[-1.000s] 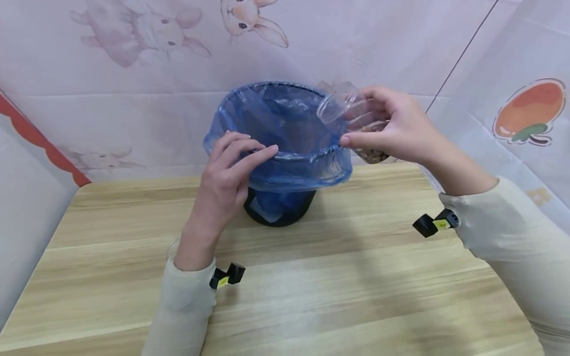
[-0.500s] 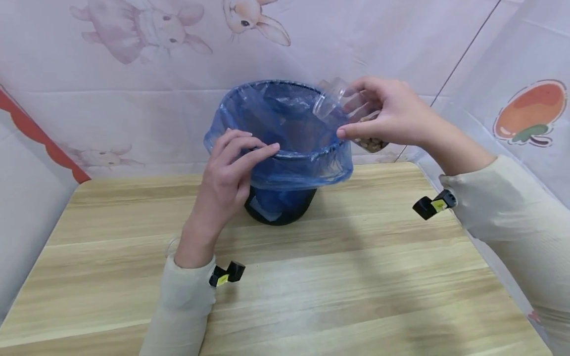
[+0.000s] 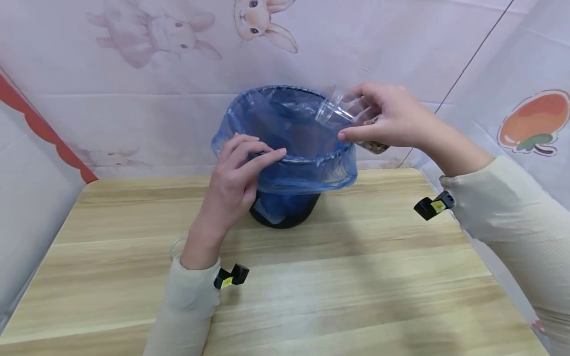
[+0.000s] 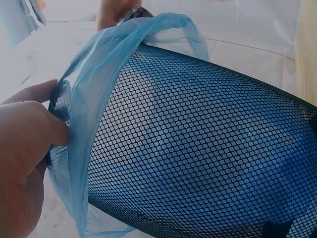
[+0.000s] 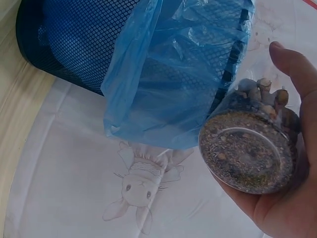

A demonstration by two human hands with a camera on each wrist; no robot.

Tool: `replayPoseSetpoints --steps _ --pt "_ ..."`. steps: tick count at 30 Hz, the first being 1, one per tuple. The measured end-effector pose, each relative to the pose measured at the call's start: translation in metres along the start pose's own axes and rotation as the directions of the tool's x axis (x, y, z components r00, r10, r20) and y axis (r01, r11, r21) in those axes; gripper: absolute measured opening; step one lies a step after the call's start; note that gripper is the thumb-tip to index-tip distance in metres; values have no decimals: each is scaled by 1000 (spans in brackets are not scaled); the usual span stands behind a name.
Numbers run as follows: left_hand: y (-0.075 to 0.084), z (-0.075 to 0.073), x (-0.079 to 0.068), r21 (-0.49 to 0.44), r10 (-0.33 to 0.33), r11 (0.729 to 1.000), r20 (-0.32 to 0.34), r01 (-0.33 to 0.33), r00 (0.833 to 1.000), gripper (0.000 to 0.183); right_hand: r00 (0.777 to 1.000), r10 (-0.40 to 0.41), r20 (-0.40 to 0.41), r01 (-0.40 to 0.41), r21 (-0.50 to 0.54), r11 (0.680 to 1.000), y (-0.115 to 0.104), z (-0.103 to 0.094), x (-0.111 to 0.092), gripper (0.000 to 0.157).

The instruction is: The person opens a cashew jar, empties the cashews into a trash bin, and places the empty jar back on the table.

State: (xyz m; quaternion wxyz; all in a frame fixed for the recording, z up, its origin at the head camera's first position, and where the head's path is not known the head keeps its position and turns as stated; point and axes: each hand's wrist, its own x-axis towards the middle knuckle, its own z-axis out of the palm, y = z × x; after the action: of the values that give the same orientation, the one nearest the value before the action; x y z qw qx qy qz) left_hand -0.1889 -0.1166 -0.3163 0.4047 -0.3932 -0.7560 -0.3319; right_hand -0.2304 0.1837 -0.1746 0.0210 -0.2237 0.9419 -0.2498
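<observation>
In the head view, a clear plastic jar (image 3: 331,114) leans sideways, its mouth over the right rim of a black mesh wastebasket (image 3: 285,215) lined with a blue plastic bag (image 3: 307,178). My right hand (image 3: 394,116) grips the jar round its side. Small brown bits and larger lumps (image 5: 267,91) show inside, in the right wrist view, where the jar's base (image 5: 247,151) faces the camera. Across the bin my left hand (image 3: 231,180) holds the near-left rim, with fingers (image 4: 37,93) on both sides of the bag-covered edge in the left wrist view.
The bin stands on a wood-grain table (image 3: 334,296) near its back edge, against a wall sheet (image 3: 187,123) printed with rabbits. A clear round piece (image 3: 177,248) lies by my left wrist, partly hidden. Another sheet (image 3: 494,74) hangs at the right.
My right hand has moved slightly left and up with the jar, which now lies closer to level over the bin's rim. My left hand keeps its place on the rim. The view has shifted a little.
</observation>
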Motion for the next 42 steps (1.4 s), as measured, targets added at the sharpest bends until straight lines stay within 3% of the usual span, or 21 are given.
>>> replayPoseSetpoints --steps 25,42 --pt "-1 2 -2 19 -7 1000 3 7 1000 61 998 -18 54 28 -192 981 -8 -1 10 79" --pt "-1 3 -3 18 -12 1000 6 12 1000 62 999 4 50 6 -195 981 -8 0 14 76"
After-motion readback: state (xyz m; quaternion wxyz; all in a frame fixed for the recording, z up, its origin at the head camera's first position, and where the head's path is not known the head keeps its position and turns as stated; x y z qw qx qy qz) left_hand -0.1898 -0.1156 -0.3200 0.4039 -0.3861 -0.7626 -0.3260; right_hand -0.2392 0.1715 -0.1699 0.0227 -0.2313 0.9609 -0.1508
